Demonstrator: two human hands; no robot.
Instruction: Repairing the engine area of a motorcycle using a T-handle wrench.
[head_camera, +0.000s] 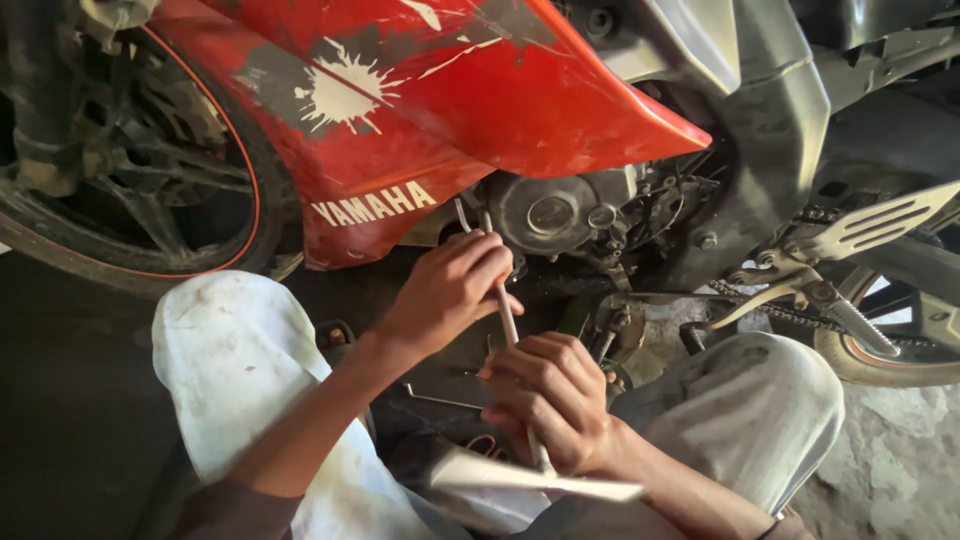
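While both hands grip it, one long metal wrench (508, 318) runs up under the red fairing (420, 110): left hand (450, 285) closed high on its shaft, right hand (550, 400) closed lower. Engine cover (550, 212) just beyond; front wheel (130, 170) left, footpeg (850, 320) right.

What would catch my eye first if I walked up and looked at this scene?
The big red fairing panel with its white splash mark fills the top of the view, above the grey engine cover. Just below it, the left hand and right hand both grip a long metal rod tool that reaches up toward the engine. At far left is the front wheel with an orange-striped rim.
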